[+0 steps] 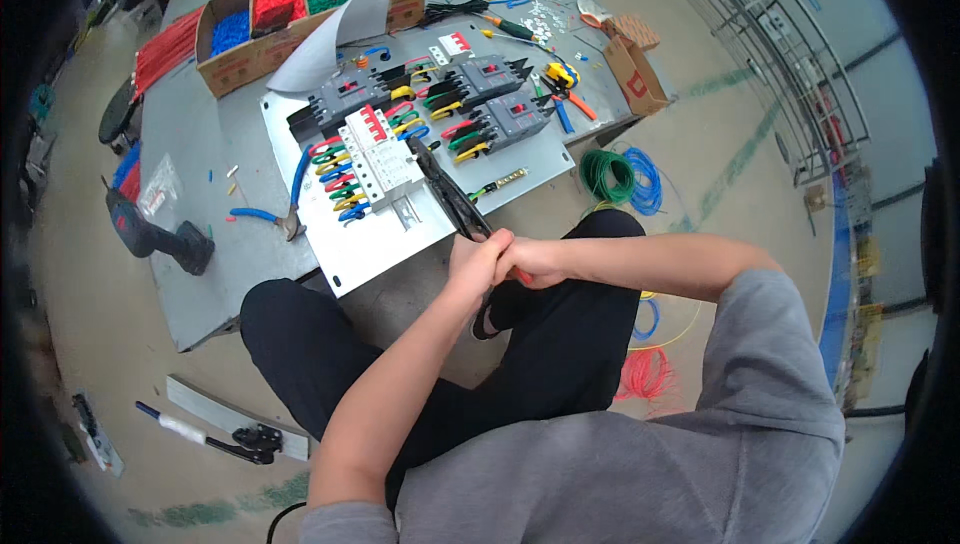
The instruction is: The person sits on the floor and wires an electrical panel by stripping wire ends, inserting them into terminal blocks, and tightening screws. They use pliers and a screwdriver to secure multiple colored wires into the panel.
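Observation:
In front of my knees, both hands are closed around a long black plier-like tool, which looks like crimping pliers (452, 196). My left hand (472, 262) wraps the handles, and my right hand (538, 262) grips beside and against it, with a bit of red handle showing. The tool's head points up and away, reaching the right side of a white breaker row (380, 159) with red switches. Short red, green, yellow and blue wires (345, 176) loop from that row. Whether the jaws hold a wire is too small to tell. The breakers sit on a white mounting plate (350, 259).
Behind are grey breakers (515, 116) and a cardboard box (290, 44) of coloured caps. Blue-handled cutters (290, 222) lie left of the plate, near a cordless drill (155, 229). At right stand an open carton (636, 74) and green wire coils (607, 176) on the floor.

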### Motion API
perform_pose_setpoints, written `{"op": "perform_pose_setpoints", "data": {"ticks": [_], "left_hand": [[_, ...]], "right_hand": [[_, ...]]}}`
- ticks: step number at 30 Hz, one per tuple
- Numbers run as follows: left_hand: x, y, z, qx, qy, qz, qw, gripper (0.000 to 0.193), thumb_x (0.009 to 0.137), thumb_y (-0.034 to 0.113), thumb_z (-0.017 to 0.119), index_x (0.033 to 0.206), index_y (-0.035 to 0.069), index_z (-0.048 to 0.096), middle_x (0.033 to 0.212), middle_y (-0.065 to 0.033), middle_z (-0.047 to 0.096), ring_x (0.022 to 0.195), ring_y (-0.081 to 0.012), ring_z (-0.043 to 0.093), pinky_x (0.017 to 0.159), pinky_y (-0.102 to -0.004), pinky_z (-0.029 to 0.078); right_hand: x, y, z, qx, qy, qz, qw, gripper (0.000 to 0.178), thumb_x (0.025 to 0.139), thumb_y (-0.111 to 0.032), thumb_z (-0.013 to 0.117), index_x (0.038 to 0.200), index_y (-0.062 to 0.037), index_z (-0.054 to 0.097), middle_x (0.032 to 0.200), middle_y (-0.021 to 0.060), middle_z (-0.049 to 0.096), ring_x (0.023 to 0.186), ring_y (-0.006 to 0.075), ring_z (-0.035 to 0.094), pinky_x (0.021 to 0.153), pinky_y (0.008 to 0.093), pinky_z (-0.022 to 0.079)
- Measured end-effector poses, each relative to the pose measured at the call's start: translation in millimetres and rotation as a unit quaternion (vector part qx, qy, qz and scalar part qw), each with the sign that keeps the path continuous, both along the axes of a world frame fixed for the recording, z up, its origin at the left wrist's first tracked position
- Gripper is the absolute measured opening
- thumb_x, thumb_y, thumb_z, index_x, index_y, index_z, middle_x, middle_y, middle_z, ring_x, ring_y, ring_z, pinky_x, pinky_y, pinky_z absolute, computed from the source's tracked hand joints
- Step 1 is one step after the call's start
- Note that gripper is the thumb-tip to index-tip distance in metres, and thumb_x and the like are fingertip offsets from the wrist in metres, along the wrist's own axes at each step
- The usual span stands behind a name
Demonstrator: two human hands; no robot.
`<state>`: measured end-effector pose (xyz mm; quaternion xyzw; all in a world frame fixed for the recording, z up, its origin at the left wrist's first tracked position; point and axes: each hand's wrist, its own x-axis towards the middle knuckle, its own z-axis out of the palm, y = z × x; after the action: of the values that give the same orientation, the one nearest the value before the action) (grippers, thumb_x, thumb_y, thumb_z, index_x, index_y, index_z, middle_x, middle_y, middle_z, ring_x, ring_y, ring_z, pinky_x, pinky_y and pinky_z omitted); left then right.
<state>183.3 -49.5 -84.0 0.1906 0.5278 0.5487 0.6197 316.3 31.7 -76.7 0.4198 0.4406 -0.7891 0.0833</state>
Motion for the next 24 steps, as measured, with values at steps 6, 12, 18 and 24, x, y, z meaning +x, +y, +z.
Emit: {"op": "perform_pose_setpoints", "data": {"ticks": [6,12,18,24], "left_hand": [[4,-1,-8,-0.084,0.132,0.044,0.987,0.038,0.084,0.026,0.085,0.103,-0.001,0.067,0.097,-0.0117,0.074,0.085,-0.0209,0.071,0.076,-0.0372,0.057],[-8,-9,24,-0.105,0.157,0.047,0.981,0.040,0.075,0.029,0.087,0.092,-0.002,0.067,0.084,-0.0147,0.074,0.077,-0.0303,0.074,0.074,-0.0434,0.059],[-12,-8,14,-0.073,0.138,0.040,0.987,0.039,0.073,0.027,0.086,0.086,-0.003,0.065,0.077,-0.0132,0.072,0.069,-0.0259,0.071,0.068,-0.0411,0.057],[-7,-6,2,-0.079,0.129,0.048,0.987,0.037,0.074,0.030,0.086,0.083,-0.001,0.068,0.075,-0.0130,0.073,0.069,-0.0237,0.070,0.065,-0.0415,0.055]], "right_hand": [[-21,-15,41,0.014,-0.014,-0.032,0.999,0.033,0.075,0.003,0.071,0.107,-0.0075,0.068,0.097,0.0013,0.070,0.088,0.0142,0.063,0.075,0.0307,0.045],[2,-28,-16,0.126,0.024,-0.055,0.990,0.020,0.087,0.001,0.067,0.106,-0.0016,0.071,0.102,0.0027,0.074,0.097,0.0137,0.066,0.086,0.0333,0.054],[-7,-25,-2,0.215,-0.010,-0.012,0.976,0.014,0.089,-0.001,0.066,0.102,-0.0010,0.071,0.099,0.0020,0.074,0.098,0.0116,0.065,0.086,0.0332,0.053],[-14,-12,48,-0.001,-0.031,0.016,0.999,0.052,0.078,0.007,0.077,0.127,-0.0015,0.062,0.116,0.0040,0.068,0.110,0.0155,0.064,0.094,0.0329,0.050]]}}
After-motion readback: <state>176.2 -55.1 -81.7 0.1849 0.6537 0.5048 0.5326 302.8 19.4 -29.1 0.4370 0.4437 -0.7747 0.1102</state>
